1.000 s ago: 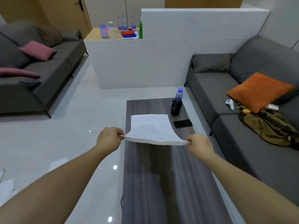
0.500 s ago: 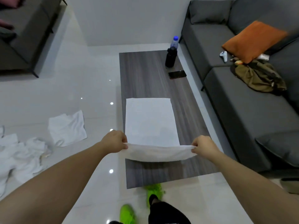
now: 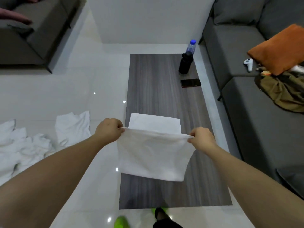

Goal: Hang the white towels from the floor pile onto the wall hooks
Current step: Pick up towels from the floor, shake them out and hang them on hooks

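Towel: soft white cloth towel [image 3: 153, 155], limp and light, over dark wood-grain counter [image 3: 158, 89].
Grip: left hand [image 3: 109, 130] and right hand [image 3: 199, 139] pinch its top corners.

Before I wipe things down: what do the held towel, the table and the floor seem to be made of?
Towel: soft white cloth, probably cotton; it sags and creases between the hands. Table: dark grey wood-grain top, matte, possibly laminate. Floor: pale glossy tile or stone; it mirrors ceiling lights.

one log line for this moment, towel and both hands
left hand: pinches towel corner | right hand: pinches other corner | towel: held over table, half folded | floor pile: remains
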Demonstrator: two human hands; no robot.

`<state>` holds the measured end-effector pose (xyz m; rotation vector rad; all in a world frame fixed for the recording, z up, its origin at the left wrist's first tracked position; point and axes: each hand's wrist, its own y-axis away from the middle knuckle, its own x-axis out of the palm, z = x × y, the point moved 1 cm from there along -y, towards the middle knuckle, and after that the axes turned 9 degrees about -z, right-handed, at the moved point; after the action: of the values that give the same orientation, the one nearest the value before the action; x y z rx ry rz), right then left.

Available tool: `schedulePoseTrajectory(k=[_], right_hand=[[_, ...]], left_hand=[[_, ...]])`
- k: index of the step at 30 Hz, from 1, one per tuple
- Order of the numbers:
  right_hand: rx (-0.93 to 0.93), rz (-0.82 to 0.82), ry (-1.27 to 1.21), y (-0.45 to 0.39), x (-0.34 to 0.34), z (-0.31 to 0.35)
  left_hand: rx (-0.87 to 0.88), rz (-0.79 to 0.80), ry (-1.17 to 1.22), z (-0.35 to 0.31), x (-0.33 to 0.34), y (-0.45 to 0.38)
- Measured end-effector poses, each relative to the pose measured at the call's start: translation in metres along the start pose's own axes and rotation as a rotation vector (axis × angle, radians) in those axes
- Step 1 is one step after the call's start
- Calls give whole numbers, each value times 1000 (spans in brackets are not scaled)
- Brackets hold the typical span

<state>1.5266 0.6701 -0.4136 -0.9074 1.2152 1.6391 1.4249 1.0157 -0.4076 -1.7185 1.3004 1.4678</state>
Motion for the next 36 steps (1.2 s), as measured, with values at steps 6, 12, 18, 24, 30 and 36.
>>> schedulePoseTrajectory(k=[6, 12, 18, 24, 30, 36], right_hand=[[-30, -213, -110, -79, 11, 6], [-75, 28, -134, -62, 113, -1], [-240, 260, -58, -24, 232, -9], [-465, 276, 170, -11, 295, -26], [-581, 120, 163, -12, 310, -37], [-393, 185, 125, -24, 259, -14]], left_hand=[[-104, -274, 90, -22, 26, -62], [-117, -33, 113, -11, 124, -39], [-75, 273, 29, 23, 224, 12], [118, 370, -107, 49, 283, 39], [233, 301, -200, 50, 301, 31], [236, 237, -143, 33, 247, 15]])
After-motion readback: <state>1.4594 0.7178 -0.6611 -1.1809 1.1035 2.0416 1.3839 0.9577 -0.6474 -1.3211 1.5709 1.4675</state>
